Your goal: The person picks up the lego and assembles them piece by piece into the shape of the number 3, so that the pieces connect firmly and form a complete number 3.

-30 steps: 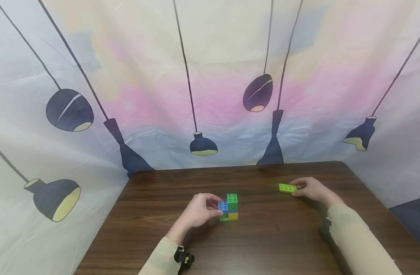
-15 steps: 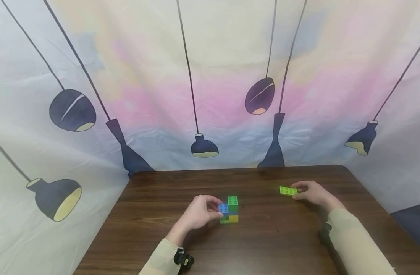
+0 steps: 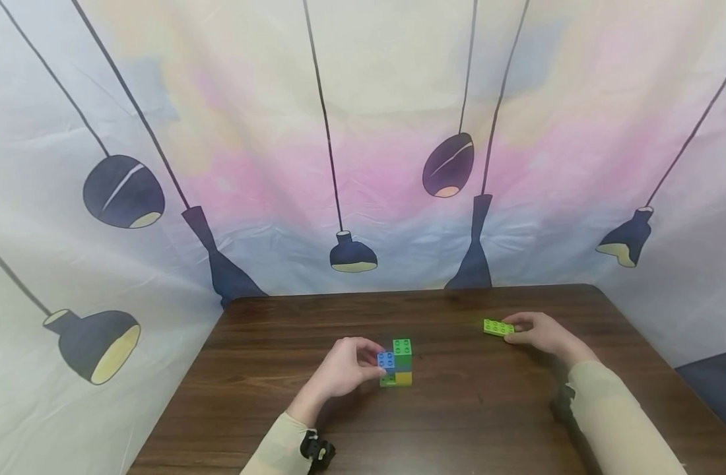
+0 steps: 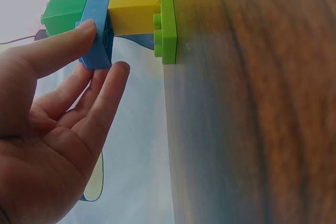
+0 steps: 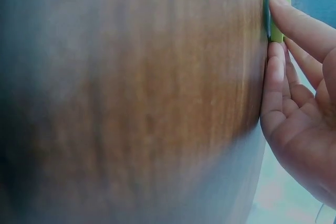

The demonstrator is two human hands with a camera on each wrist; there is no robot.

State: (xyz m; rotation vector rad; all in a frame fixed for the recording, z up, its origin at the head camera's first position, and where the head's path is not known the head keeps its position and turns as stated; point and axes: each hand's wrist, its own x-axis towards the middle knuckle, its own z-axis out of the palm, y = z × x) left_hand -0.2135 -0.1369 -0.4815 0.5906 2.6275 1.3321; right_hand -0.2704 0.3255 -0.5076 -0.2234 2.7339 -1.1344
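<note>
A stack of toy building bricks stands on the table: a lime-green flat base (image 4: pixel 169 35), a yellow brick (image 4: pixel 135 6), a blue brick (image 4: pixel 96 24) that overhangs to the left, and a green brick (image 3: pixel 402 351) on top. My left hand (image 3: pixel 342 369) pinches the overhanging end of the blue brick, thumb on the near side and fingertips behind. Farther right, my right hand (image 3: pixel 540 333) holds one end of a lime-green flat brick (image 3: pixel 497 328) between thumb and fingers. In the right wrist view that flat brick (image 5: pixel 277 22) lies close along the tabletop, its far part cut off by the frame.
Both hands work over a dark wooden table (image 3: pixel 446 422) with rounded back corners. A pale cloth (image 3: pixel 268 165) printed with hanging lamps rises behind it. A dark surface (image 3: pixel 716 373) shows beyond the table's right edge.
The camera view has shifted very slightly. Both hands keep their grip on the blue brick and the flat brick, and the stack stays in place.
</note>
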